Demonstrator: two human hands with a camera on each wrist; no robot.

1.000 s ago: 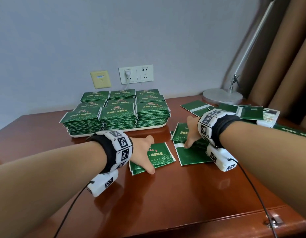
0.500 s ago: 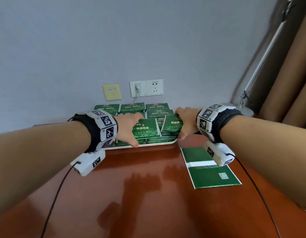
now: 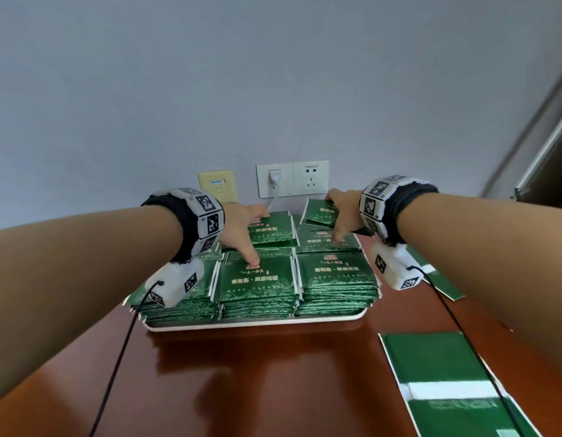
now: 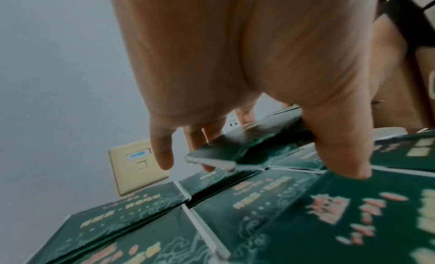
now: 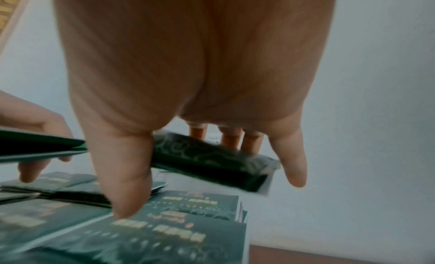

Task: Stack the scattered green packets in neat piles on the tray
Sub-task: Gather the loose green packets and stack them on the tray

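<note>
Pinching flat glossy packets [image 3: 270, 227] above stacked tray [image 3: 257, 323].

We see both forearms bare, no sleeves. Left wrist [image 3: 191, 225]: black fabric band w/ ring of white square tiles, each printed w/ a black-and-white coded marker. White boxy cam module [image 3: 175, 283] slung under it, same markers on its faces, thin black cable [image 3: 115, 370] exits near end toward us. Right wrist [image 3: 396, 209]: same setup, black band + white marker tiles, white module [image 3: 394, 268] beneath, black cable [image 3: 472, 345] trailing to near right.
</note>
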